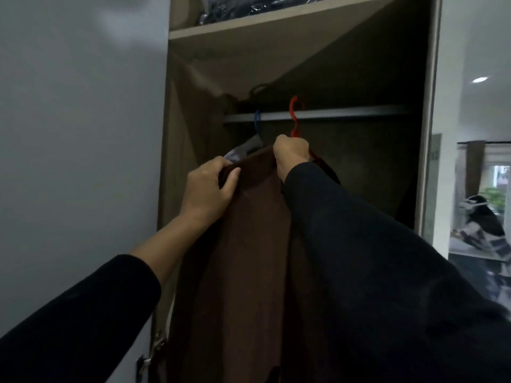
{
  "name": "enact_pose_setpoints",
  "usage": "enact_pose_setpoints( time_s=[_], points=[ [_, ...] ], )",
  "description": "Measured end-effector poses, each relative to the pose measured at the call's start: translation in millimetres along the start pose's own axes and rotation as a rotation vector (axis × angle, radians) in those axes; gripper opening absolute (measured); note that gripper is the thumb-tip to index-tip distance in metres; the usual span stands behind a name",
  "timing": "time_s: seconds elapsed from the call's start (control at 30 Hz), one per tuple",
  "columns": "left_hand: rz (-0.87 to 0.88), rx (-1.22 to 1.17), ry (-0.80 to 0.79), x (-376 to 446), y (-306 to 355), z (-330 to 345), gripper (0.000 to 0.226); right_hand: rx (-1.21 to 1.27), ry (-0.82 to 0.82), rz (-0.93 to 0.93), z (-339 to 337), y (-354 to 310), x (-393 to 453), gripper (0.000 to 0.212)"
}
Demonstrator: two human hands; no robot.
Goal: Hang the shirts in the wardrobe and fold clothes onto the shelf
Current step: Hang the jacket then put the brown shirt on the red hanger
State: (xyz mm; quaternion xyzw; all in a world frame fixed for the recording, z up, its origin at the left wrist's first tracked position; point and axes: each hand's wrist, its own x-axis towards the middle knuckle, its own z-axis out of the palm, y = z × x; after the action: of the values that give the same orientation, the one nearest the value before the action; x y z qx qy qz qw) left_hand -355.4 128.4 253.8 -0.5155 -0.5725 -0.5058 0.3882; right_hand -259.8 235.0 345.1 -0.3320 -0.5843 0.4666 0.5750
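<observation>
The right hand (291, 154) was closed in a fist around the neck of a red hanger (294, 114), while the left hand (211, 186) pinched the shoulder edge of a brown shirt (249, 244) between thumb and curled fingers, as a person in dark sleeves worked at an open wardrobe (431, 106). The hanger's hook stood at the metal rail (345, 111), apparently looped over it, though the dim light left it unclear whether it was fully seated. The brown shirt hung down from the hanger in long folds, filling the lower middle of the view. Just to the left on the same rail, a blue hanger (257, 121) carried a pale garment (243, 150), which lay close beside the left hand. Above, a shelf (249, 29) held dark clothes in clear wrapping (262, 6). A mirror (481, 203) stood to the right of the wardrobe.

The step in hand appeared to be settling the shirt on the rail. Done well, it would call for checking that the hook sat squarely over the bar before the fist let go, and for the left hand to draw the shoulder evenly onto the hanger's arm so the fabric would not slide off. Some room should be kept from the blue hanger so the garments did not bunch.
</observation>
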Motion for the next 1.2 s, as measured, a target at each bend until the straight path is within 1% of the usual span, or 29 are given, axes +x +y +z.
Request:
enact_pose_setpoints(
  time_s=[0.2,0.37,0.5,0.67,0.77,0.93,1.0,1.07,1.2],
  points=[
    [0.032,-0.028,0.042,36.6,4.9,35.6,0.015,0.060,-0.039,-0.037,7.7,-9.8,50.2,0.038],
    [0.075,-0.016,-0.010,54.5,1.1,59.8,0.019,0.027,-0.045,-0.020,20.4,-10.5,88.3,0.038],
    [0.095,0.020,-0.034,61.6,-8.8,74.0,0.022,0.021,-0.032,-0.043,28.3,-3.5,107.0,0.040],
    [0.065,-0.007,-0.116,63.6,-26.2,92.0,0.026,0.024,-0.010,-0.071,36.3,18.4,124.2,0.043],
    [0.049,-0.031,-0.114,61.6,-30.7,97.7,0.026,-0.008,0.002,-0.110,36.2,28.3,134.9,0.043],
    [0.026,-0.041,-0.132,54.0,-32.9,93.6,0.030,-0.152,-0.003,-0.166,27.5,35.1,133.8,0.045],
    [0.009,-0.028,-0.146,47.1,-31.9,89.3,0.034,-0.190,0.001,-0.188,22.0,40.1,128.6,0.042],
    [-0.010,-0.018,-0.157,37.9,-30.8,83.9,0.036,-0.188,0.009,-0.197,16.1,45.2,118.1,0.038],
    [-0.062,0.013,-0.210,10.0,-28.6,62.8,0.035,-0.202,0.007,-0.179,2.1,60.3,86.4,0.042]
  ],
)
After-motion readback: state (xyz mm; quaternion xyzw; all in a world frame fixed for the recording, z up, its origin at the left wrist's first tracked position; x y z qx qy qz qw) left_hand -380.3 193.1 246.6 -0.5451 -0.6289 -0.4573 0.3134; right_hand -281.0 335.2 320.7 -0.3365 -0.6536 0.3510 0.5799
